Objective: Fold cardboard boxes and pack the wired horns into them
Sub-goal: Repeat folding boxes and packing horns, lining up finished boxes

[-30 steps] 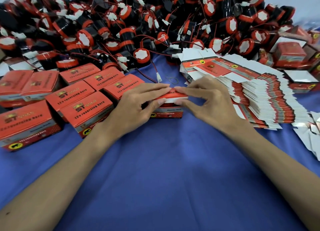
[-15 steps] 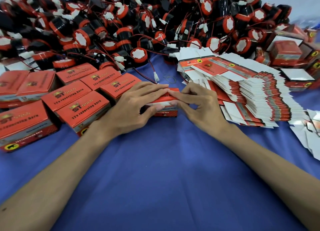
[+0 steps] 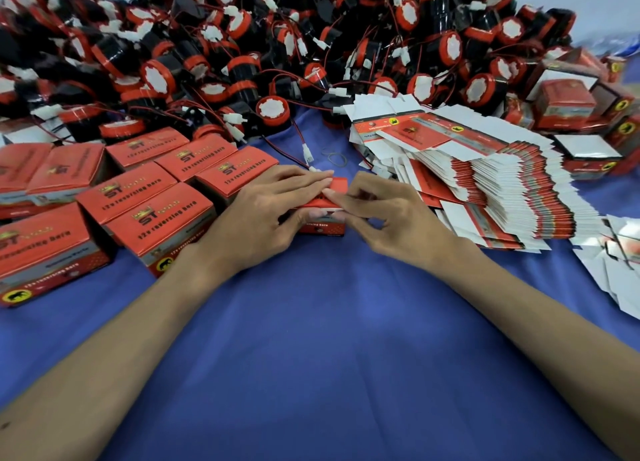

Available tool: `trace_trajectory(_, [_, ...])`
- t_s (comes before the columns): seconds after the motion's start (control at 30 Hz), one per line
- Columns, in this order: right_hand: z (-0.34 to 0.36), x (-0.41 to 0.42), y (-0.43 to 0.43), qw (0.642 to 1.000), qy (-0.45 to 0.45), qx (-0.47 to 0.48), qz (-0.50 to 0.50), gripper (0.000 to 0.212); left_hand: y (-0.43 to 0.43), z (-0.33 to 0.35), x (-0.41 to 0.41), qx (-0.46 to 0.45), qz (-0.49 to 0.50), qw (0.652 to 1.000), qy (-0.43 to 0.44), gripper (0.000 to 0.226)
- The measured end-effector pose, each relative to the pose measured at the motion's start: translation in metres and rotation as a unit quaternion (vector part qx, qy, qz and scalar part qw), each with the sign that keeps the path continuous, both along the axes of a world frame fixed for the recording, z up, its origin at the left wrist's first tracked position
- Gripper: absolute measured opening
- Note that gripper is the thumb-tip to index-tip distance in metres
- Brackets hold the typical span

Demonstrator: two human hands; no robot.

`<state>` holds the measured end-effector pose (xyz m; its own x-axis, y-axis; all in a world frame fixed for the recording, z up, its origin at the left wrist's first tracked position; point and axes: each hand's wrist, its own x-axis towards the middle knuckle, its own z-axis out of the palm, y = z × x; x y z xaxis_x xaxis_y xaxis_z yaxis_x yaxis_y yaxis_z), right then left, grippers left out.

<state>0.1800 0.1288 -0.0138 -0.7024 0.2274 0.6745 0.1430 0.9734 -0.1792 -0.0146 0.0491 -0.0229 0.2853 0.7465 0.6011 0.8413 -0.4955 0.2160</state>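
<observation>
I am tucking the lid shut on a small red horn box [image 3: 337, 186] at the middle of the bench.

To seat it well, I judge the left should be keeping the box square while the right is feeding the flap straight in, not creasing it. My left grip [image 3: 263, 211] is clamping the box, fingers flat across its top, thumb under the front edge. My right grip [image 3: 391, 218] is pinching the lid's front lip. Packed boxes [image 3: 156, 215] are sitting just beside it on the left, flat cartons [image 3: 485, 183] are lying on the right, and wired horns [image 3: 277, 45] are piling behind.
</observation>
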Motion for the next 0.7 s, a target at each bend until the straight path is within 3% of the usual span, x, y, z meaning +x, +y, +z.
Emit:
trace_trajectory(0.13, [-0.002, 0.002, -0.003, 0.989, -0.006, 0.141, -0.038, 0.018, 0.0, 0.002, 0.001, 0.014, 0.007, 1.0, 0.027, 0.04])
trace_trajectory(0.33, [0.003, 0.0, -0.01, 0.988, -0.019, 0.133, -0.069, 0.014, -0.008, 0.003, 0.004, -0.011, 0.034, 0.994, 0.106, 0.051])
trace_trajectory(0.47, [0.014, 0.001, -0.009, 0.988, -0.02, 0.122, -0.097, 0.028, -0.006, 0.003, 0.008, 0.026, 0.033, 0.995, 0.095, 0.043])
trace_trajectory(0.53, [0.023, 0.002, 0.0, 0.977, 0.039, 0.138, -0.156, 0.035, -0.007, 0.002, 0.01, 0.046, 0.046, 0.993, 0.096, 0.038])
trace_trajectory(0.6, [0.026, 0.009, 0.016, 0.949, 0.053, 0.152, -0.272, 0.022, -0.009, 0.002, 0.012, 0.062, 0.066, 0.989, 0.118, 0.036])
trace_trajectory(0.7, [0.023, 0.025, 0.039, 0.887, -0.121, 0.042, -0.444, 0.043, -0.008, 0.001, 0.014, 0.087, 0.088, 0.983, 0.137, 0.033])
